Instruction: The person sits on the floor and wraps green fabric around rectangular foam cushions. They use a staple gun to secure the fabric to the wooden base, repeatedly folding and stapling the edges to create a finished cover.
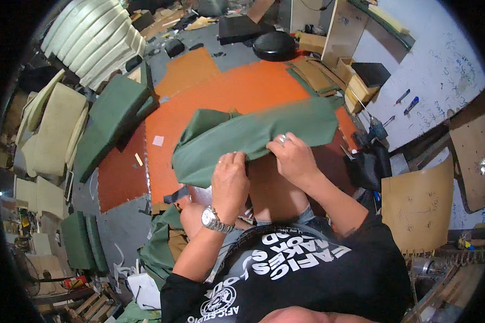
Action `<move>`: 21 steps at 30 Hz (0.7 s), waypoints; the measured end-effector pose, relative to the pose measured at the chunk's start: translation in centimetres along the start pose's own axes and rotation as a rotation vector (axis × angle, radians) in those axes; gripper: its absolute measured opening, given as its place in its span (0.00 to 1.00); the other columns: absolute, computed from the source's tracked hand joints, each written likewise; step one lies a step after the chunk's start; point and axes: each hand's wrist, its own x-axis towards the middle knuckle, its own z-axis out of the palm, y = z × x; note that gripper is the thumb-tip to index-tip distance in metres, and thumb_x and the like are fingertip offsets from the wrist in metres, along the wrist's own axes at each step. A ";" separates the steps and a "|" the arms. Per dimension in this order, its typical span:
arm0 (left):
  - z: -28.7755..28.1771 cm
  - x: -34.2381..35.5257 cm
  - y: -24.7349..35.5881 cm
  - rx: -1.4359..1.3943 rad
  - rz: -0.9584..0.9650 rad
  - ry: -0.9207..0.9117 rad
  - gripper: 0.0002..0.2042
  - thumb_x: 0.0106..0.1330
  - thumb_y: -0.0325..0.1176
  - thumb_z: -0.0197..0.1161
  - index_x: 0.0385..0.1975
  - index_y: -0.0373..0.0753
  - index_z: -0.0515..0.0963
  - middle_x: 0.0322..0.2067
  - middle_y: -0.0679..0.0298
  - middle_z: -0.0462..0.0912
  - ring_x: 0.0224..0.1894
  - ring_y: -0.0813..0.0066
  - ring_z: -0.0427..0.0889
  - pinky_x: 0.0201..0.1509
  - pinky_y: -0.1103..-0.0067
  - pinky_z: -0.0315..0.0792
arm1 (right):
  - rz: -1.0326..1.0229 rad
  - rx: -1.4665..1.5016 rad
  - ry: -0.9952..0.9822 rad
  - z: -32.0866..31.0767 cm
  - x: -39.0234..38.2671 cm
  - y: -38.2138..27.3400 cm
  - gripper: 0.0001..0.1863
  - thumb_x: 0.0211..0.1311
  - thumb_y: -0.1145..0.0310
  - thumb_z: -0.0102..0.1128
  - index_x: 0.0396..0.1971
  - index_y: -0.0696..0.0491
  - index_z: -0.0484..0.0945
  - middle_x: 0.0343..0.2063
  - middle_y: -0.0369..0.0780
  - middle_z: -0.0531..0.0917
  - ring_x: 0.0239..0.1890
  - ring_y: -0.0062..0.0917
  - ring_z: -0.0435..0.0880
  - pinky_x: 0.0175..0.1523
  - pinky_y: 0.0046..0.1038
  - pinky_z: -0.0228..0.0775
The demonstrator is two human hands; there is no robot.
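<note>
A long piece of dark green fabric [253,134] stretches across in front of me, above an orange floor mat [237,86]. My left hand [229,180], with a metal watch on the wrist, pinches the fabric's near edge at its lower left. My right hand [293,159], wearing a ring, grips the same edge just to the right. Both hands are close together over my knees. Another heap of green fabric [159,245] lies by my left leg.
Green cushions [113,118] and cream foam seat pads [94,37] lie at the left. A white worktable [425,70] with markers stands at the right, a power drill [377,132] by its edge. Cardboard templates [417,207] lean at the right. Black seat pads [275,46] lie far back.
</note>
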 end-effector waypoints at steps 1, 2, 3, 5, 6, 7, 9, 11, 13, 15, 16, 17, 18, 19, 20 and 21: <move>0.3 0.4 -0.1 0.030 -0.014 -0.022 0.09 0.64 0.23 0.59 0.43 0.34 0.79 0.43 0.49 0.82 0.50 0.48 0.82 0.55 0.59 0.76 | 0.019 -0.057 -0.055 0.3 0.7 -0.1 0.07 0.60 0.75 0.59 0.37 0.56 0.82 0.34 0.46 0.86 0.44 0.43 0.86 0.49 0.43 0.80; 0.6 1.1 -0.3 0.061 -0.010 0.008 0.08 0.64 0.23 0.59 0.41 0.35 0.78 0.40 0.51 0.81 0.47 0.49 0.81 0.52 0.59 0.76 | 0.003 -0.050 -0.057 0.7 1.7 -0.2 0.06 0.60 0.74 0.58 0.36 0.56 0.81 0.33 0.47 0.85 0.43 0.45 0.85 0.49 0.45 0.79; 0.8 1.7 -0.6 0.094 0.002 0.051 0.06 0.64 0.24 0.59 0.40 0.35 0.78 0.36 0.52 0.79 0.44 0.49 0.80 0.49 0.59 0.75 | -0.010 -0.045 -0.057 1.0 2.8 -0.1 0.05 0.61 0.74 0.58 0.35 0.57 0.79 0.33 0.47 0.84 0.42 0.46 0.85 0.48 0.46 0.78; 1.2 3.6 -1.4 0.102 0.028 0.077 0.04 0.65 0.26 0.60 0.38 0.36 0.76 0.34 0.52 0.78 0.41 0.49 0.80 0.45 0.59 0.75 | -0.011 0.000 -0.147 0.8 4.1 0.3 0.05 0.61 0.72 0.57 0.34 0.57 0.79 0.33 0.49 0.84 0.41 0.49 0.85 0.49 0.50 0.78; 1.2 4.5 -1.8 0.097 0.029 0.052 0.05 0.65 0.28 0.60 0.37 0.36 0.76 0.34 0.51 0.79 0.42 0.48 0.81 0.45 0.58 0.75 | -0.004 0.037 -0.236 0.4 4.6 0.9 0.06 0.62 0.70 0.58 0.34 0.56 0.79 0.35 0.51 0.85 0.42 0.50 0.85 0.50 0.51 0.78; 1.1 5.1 -2.0 0.095 -0.006 -0.028 0.05 0.66 0.29 0.61 0.37 0.35 0.75 0.35 0.51 0.80 0.42 0.48 0.81 0.45 0.58 0.76 | 0.012 0.070 -0.332 0.0 5.1 1.5 0.07 0.63 0.68 0.58 0.34 0.56 0.80 0.37 0.52 0.86 0.42 0.51 0.86 0.51 0.53 0.78; 0.4 5.5 -2.3 0.053 0.001 -0.103 0.07 0.66 0.30 0.63 0.38 0.34 0.76 0.35 0.50 0.82 0.41 0.46 0.82 0.46 0.57 0.77 | -0.033 0.166 -0.380 -0.8 5.8 2.4 0.12 0.60 0.64 0.67 0.38 0.56 0.79 0.38 0.53 0.86 0.44 0.52 0.86 0.51 0.53 0.79; -0.2 5.9 -2.2 0.028 -0.011 -0.193 0.09 0.65 0.31 0.66 0.38 0.34 0.76 0.36 0.49 0.84 0.42 0.45 0.83 0.46 0.57 0.77 | -0.077 0.138 -0.452 -1.2 6.2 2.9 0.16 0.58 0.63 0.72 0.40 0.55 0.79 0.37 0.52 0.87 0.45 0.52 0.87 0.51 0.52 0.79; -0.7 5.9 -2.0 0.022 -0.012 -0.216 0.10 0.64 0.32 0.68 0.36 0.34 0.76 0.37 0.50 0.85 0.42 0.45 0.84 0.46 0.56 0.78 | -0.052 0.077 -0.427 -1.1 6.2 2.8 0.19 0.52 0.66 0.77 0.41 0.53 0.78 0.35 0.49 0.87 0.45 0.50 0.87 0.49 0.49 0.81; -0.6 5.6 -1.5 0.051 -0.052 -0.216 0.08 0.61 0.30 0.69 0.34 0.35 0.77 0.36 0.51 0.85 0.42 0.46 0.84 0.45 0.57 0.78 | -0.064 0.082 -0.358 -0.5 5.8 2.5 0.18 0.48 0.72 0.74 0.40 0.51 0.77 0.33 0.46 0.86 0.41 0.49 0.87 0.47 0.49 0.80; -0.4 5.4 -1.4 0.053 -0.057 -0.199 0.07 0.60 0.29 0.70 0.32 0.35 0.78 0.35 0.52 0.85 0.41 0.46 0.84 0.44 0.57 0.78 | -0.058 0.064 -0.329 -0.2 5.2 2.3 0.17 0.47 0.73 0.73 0.37 0.51 0.77 0.31 0.45 0.85 0.39 0.47 0.86 0.45 0.48 0.79; -0.1 5.2 -1.3 0.071 -0.052 -0.168 0.07 0.59 0.28 0.69 0.31 0.36 0.78 0.34 0.53 0.85 0.41 0.47 0.84 0.44 0.58 0.78 | -0.063 0.047 -0.276 0.1 4.5 2.1 0.15 0.46 0.73 0.72 0.34 0.51 0.76 0.30 0.43 0.84 0.37 0.45 0.86 0.43 0.47 0.79; 0.3 4.9 -1.3 0.073 -0.035 -0.128 0.06 0.57 0.28 0.69 0.29 0.37 0.78 0.32 0.54 0.84 0.40 0.48 0.84 0.43 0.58 0.78 | -0.050 0.017 -0.262 0.5 3.8 2.0 0.13 0.44 0.74 0.71 0.31 0.50 0.76 0.28 0.42 0.83 0.35 0.44 0.85 0.40 0.46 0.78; 0.7 4.5 -1.3 0.078 -0.030 -0.106 0.06 0.56 0.27 0.69 0.27 0.37 0.78 0.31 0.55 0.84 0.40 0.49 0.84 0.42 0.59 0.78 | -0.089 0.026 -0.165 0.9 3.0 2.0 0.12 0.44 0.74 0.69 0.28 0.50 0.75 0.26 0.41 0.81 0.33 0.42 0.83 0.38 0.45 0.76; 1.2 4.1 -1.3 0.100 -0.001 -0.067 0.06 0.54 0.27 0.69 0.26 0.38 0.78 0.30 0.57 0.83 0.38 0.51 0.84 0.41 0.60 0.77 | -0.113 0.021 -0.103 1.4 2.4 2.0 0.10 0.44 0.74 0.68 0.25 0.49 0.74 0.24 0.39 0.79 0.31 0.40 0.81 0.36 0.43 0.74; 1.5 3.7 -1.3 0.124 0.014 -0.047 0.06 0.52 0.26 0.69 0.25 0.39 0.78 0.29 0.58 0.82 0.37 0.52 0.84 0.40 0.61 0.77 | -0.136 0.018 -0.039 1.8 1.8 2.0 0.09 0.44 0.74 0.66 0.22 0.49 0.73 0.23 0.38 0.77 0.30 0.38 0.80 0.34 0.42 0.72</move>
